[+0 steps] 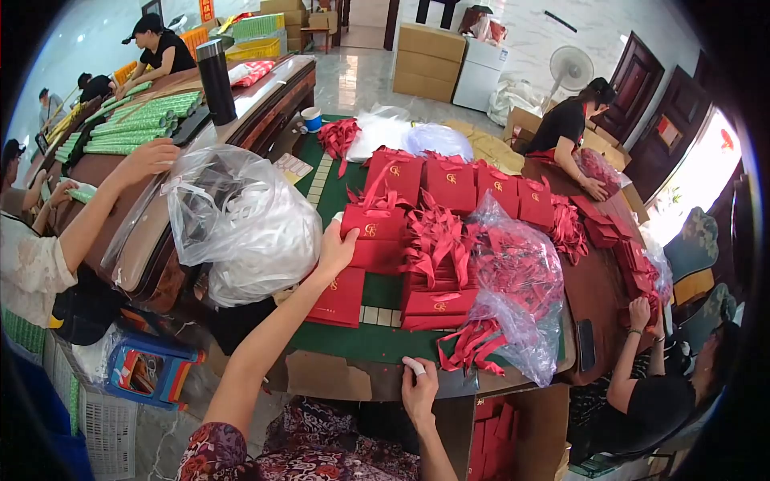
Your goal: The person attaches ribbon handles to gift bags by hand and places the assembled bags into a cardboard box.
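My left hand point(337, 247) reaches over the table and grips the left edge of a small red gift bag point(375, 231) with a gold emblem and ribbon. Under it lie more red bags, one flat red bag point(341, 298) nearer me. At the table's front edge my right hand point(419, 391) rests with fingers loosely bent and a white covering on one finger; I see nothing in it. To its right hang loose red ribbons point(473, 346) beside a clear plastic sack point(521, 272) of red ribbon. Piled ribbons point(437, 244) cover the stacked bags in the middle.
A clear sack of white material point(253, 216) bulges at left, with a co-worker's hand point(148, 164) beside it. Upright red bags point(449, 186) line the far side. A phone point(586, 345) lies at right; an open carton point(525, 433) stands below. Other people work at both sides.
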A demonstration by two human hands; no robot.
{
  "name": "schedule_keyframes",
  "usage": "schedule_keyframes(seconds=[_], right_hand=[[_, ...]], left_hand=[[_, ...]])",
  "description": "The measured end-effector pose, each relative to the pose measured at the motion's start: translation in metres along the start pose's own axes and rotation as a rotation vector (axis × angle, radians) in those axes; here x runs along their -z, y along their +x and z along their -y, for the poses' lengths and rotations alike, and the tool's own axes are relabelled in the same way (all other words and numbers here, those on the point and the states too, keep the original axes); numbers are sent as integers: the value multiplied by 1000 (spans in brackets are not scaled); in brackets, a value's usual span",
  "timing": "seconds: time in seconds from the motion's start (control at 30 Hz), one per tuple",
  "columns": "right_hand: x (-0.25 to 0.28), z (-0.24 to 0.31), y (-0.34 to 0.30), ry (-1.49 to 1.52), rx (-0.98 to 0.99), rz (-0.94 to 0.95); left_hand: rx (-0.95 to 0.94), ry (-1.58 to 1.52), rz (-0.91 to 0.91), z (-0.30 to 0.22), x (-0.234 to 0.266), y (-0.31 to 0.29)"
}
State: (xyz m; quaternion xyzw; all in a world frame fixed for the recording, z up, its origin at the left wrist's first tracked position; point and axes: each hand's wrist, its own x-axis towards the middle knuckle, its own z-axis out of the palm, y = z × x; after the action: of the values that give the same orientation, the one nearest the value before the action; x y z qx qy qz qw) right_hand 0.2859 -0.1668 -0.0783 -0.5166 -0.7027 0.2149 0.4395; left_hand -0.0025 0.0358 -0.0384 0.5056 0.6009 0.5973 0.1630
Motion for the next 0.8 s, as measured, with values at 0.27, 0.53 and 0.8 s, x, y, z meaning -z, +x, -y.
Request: schedule_keyframes(seconds=[0.27, 0.53, 0.8], right_hand=[[-4, -5, -2, -63, 69, -58], [-8, -5, -3, -105, 82, -71], [-13, -7, -5, -112, 91, -56]], left_hand=[[58, 53, 88, 19, -14, 5], [-35, 371, 52, 42, -21, 4], [-45, 450, -77, 52, -8, -7]])
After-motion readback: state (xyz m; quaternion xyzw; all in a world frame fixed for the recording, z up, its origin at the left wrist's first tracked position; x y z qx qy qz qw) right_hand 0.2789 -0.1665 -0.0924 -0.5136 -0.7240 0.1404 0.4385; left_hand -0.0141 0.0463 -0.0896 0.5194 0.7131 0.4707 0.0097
